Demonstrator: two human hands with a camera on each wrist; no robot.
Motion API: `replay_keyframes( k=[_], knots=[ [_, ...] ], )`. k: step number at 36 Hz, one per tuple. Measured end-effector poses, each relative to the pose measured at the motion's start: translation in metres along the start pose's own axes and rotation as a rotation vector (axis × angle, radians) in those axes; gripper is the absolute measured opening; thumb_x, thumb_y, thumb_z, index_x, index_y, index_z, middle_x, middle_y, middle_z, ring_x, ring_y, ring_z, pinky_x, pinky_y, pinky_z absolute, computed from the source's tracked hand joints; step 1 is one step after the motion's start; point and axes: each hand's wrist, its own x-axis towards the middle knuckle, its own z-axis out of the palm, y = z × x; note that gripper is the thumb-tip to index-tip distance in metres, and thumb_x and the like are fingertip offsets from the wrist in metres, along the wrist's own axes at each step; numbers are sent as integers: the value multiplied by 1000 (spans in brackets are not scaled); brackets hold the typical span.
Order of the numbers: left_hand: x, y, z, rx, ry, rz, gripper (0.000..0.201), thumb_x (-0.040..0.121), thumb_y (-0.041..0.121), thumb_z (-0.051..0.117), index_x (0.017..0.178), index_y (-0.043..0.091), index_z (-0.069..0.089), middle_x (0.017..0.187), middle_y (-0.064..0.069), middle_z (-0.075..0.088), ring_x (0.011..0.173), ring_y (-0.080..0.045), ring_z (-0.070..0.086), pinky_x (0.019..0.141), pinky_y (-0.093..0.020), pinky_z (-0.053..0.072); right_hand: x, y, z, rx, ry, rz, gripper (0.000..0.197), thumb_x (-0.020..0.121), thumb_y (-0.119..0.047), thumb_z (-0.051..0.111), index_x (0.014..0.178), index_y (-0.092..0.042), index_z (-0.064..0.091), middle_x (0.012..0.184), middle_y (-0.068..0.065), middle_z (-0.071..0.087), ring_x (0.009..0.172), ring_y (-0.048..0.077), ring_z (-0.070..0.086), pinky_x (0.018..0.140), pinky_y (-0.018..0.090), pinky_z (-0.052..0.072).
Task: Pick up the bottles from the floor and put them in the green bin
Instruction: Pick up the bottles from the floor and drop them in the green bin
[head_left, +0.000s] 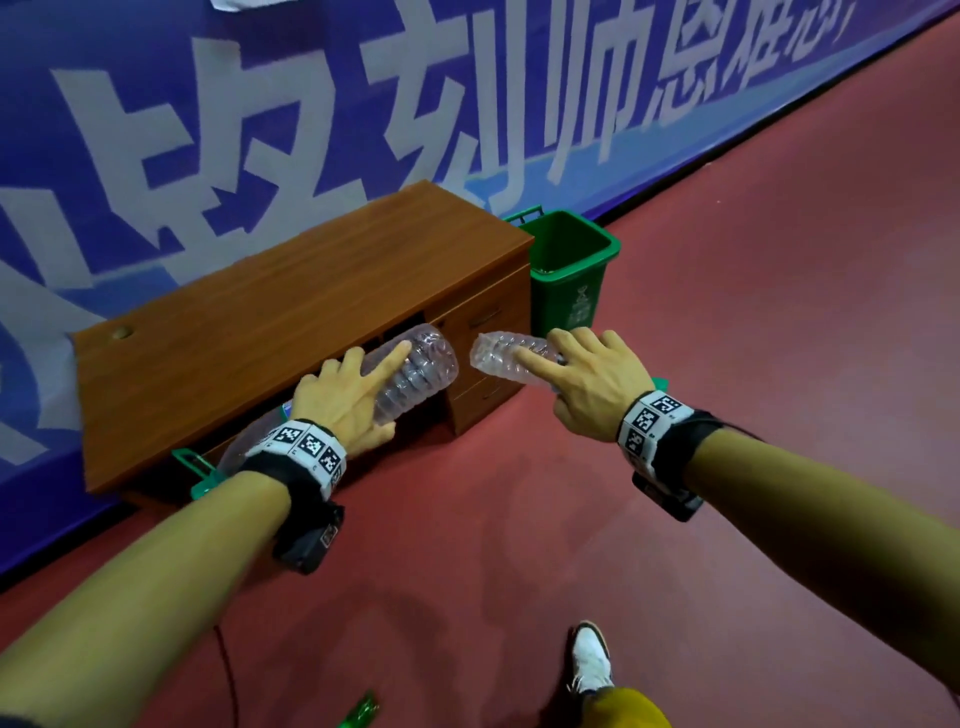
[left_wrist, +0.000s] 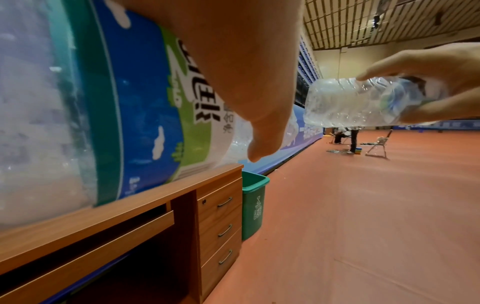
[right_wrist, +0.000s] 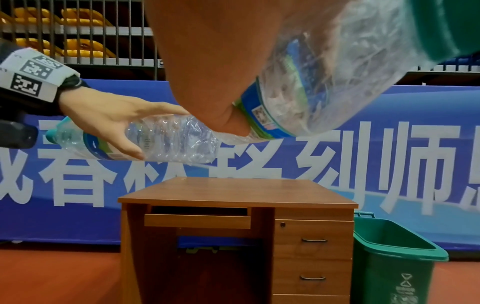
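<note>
The left hand is wrapped around a large clear crumpled plastic bottle with a blue and green label, thumb underneath, index finger laid straight along its ribbed side, the other fingers curled over the top. The right hand grips a smaller clear crumpled plastic bottle with a green cap near its neck, index finger stretched out along the body and the thumb below. Both bottles are held sideways in the air with their bases pointing toward each other, close but not touching, above the front edge of a brown wooden counter with three drawers. The open green plastic bin stands on the red floor just beside the drawer end of the counter, a little beyond the right hand; I cannot make out what lies inside. Behind both runs a long blue banner with big white characters. Another green plastic piece pokes out at the counter's left end, and a small green object, blurred, lies on the floor near the person's white shoe. Far down the hall, in the left wrist view, a folding chair and people stand on the same red floor. Both forearms reach forward and slightly inward, each wearing a black strap with a white patterned marker band.
</note>
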Motion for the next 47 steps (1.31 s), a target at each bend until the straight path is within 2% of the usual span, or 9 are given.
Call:
replay_keyframes(
  k=[7, 14, 22, 28, 31, 35, 40, 44, 47],
  knots=[
    [114, 43, -46, -175, -9, -162, 103, 70, 65, 67, 149, 43, 5, 128, -9, 36, 101, -31, 55, 72, -43, 55, 77, 127, 19, 26, -12, -71, 70, 72, -31, 63, 139, -29, 45, 116, 14, 58, 88, 33, 55, 68, 39, 41],
    [236, 69, -64, -187, 10, -161, 103, 70, 65, 66, 149, 44, 4, 129, -5, 37, 104, -31, 56, 73, -42, 55, 156, 223, 53, 111, -46, -38, 80, 60, -38, 67, 137, -29, 45, 106, 13, 58, 81, 33, 55, 66, 39, 44],
    [418, 112, -38, -217, -6, -112, 104, 73, 68, 64, 151, 44, 0, 134, -4, 36, 107, -29, 56, 72, -40, 54, 262, 326, 116, 210, -138, 13, 74, 70, -43, 55, 141, -29, 37, 103, 11, 53, 84, 35, 54, 65, 38, 48],
    [560, 131, -51, -219, -17, -96, 105, 73, 69, 63, 152, 45, -2, 133, -4, 36, 107, -29, 57, 75, -40, 54, 352, 425, 144, 244, -136, 54, 74, 72, -50, 47, 144, -32, 37, 103, 10, 54, 87, 35, 56, 67, 39, 50],
    [608, 139, -62, -194, 1, -64, 104, 74, 69, 63, 151, 46, -3, 135, -3, 36, 109, -28, 55, 73, -38, 52, 385, 461, 156, 250, -118, 62, 71, 75, -51, 44, 143, -33, 37, 102, 11, 55, 86, 36, 56, 69, 39, 49],
    [684, 159, -71, -234, -15, -88, 104, 73, 68, 62, 152, 45, -2, 134, -5, 37, 112, -30, 54, 78, -40, 50, 445, 525, 185, 301, -134, 103, 70, 78, -50, 44, 145, -35, 31, 109, 10, 53, 96, 33, 54, 76, 38, 49],
    [757, 179, -53, -260, -48, -122, 106, 71, 69, 63, 154, 43, 1, 134, -3, 39, 115, -29, 52, 84, -42, 51, 521, 598, 240, 443, -171, 178, 65, 82, -47, 50, 142, -36, 29, 108, 11, 52, 101, 36, 55, 80, 42, 49],
    [808, 193, -29, -241, -143, -127, 108, 68, 64, 66, 155, 37, 7, 141, 2, 41, 123, -26, 47, 93, -42, 48, 600, 650, 284, 398, -179, 68, 68, 83, -48, 53, 146, -36, 29, 116, 12, 52, 107, 36, 54, 81, 42, 49],
    [842, 207, -25, -253, -200, -132, 108, 69, 58, 69, 155, 36, 9, 149, 5, 38, 128, -24, 46, 96, -41, 46, 654, 678, 305, 377, -223, -49, 70, 86, -48, 55, 149, -37, 27, 123, 11, 51, 113, 35, 52, 88, 44, 50]
  ],
)
